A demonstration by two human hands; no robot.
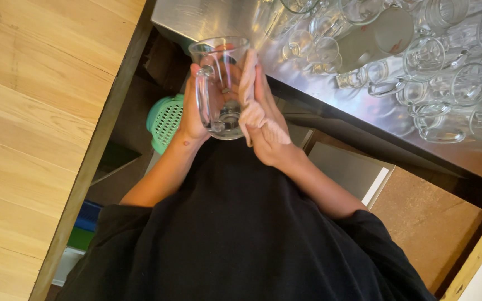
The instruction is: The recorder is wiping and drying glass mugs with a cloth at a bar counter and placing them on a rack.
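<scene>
My left hand (193, 108) grips a clear glass mug (220, 83) with a handle, held upright in front of my chest. My right hand (268, 125) presses a pale pink cloth (250, 97) against the mug's right side. The cloth hangs down over my right palm and partly hides the fingers. Both hands sit just short of the steel counter's (224, 19) near edge.
Several clear glass mugs (453, 83) and a glass jug (383, 33) stand on the steel counter at the upper right. A wooden counter (34, 111) runs along the left. Below lie a green perforated basket (165, 120), a grey bin (352, 170) and a brown board (425, 223).
</scene>
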